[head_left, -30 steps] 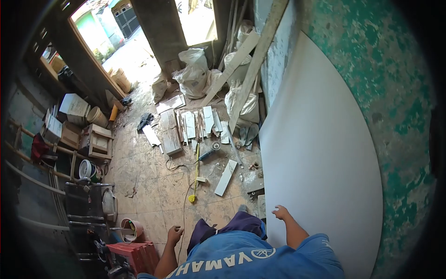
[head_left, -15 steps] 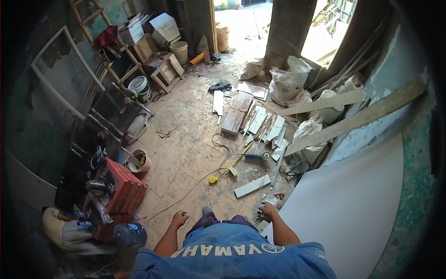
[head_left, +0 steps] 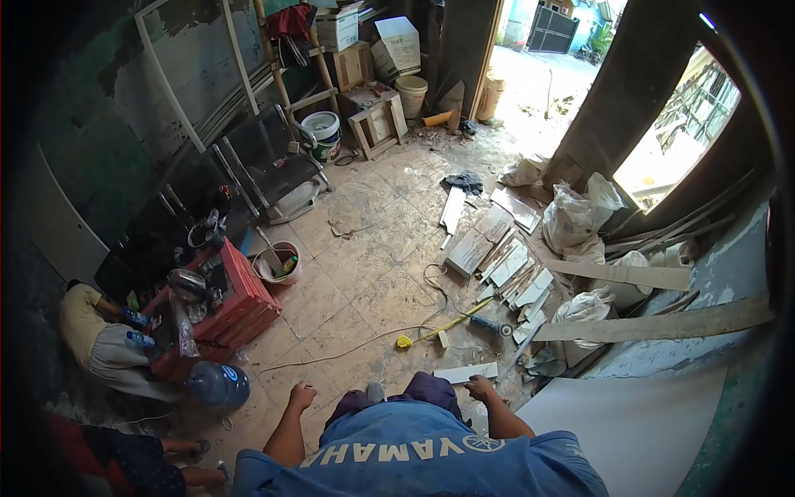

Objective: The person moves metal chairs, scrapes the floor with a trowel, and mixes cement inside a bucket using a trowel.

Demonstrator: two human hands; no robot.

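My left hand [head_left: 303, 396] hangs beside my left knee, its fingers loosely curled in, with nothing visible in them. On the other side, my right hand [head_left: 479, 387] is held low in front of my right knee, fingers partly extended. It overlaps the end of a white tile strip [head_left: 464, 373] in view; whether it touches the strip I cannot tell. Beyond it lie an angle grinder [head_left: 492, 325] with a blue body and a yellow tape measure [head_left: 404, 340], its tape pulled out. Broken tile pieces [head_left: 509, 263] lie further off.
A person [head_left: 108, 344] bends at the left by a red stack [head_left: 240, 290]; another person's legs [head_left: 186, 464] show below. A blue water jug [head_left: 217, 383], a bucket [head_left: 277, 263], a cord [head_left: 331, 354], white sacks [head_left: 580, 217], planks [head_left: 654, 325] and a white panel [head_left: 621, 422] surround me.
My view has swung left, so the room sits further right in the picture. My left hand is more curled and slightly lower. Another person's legs have come into view at lower left.
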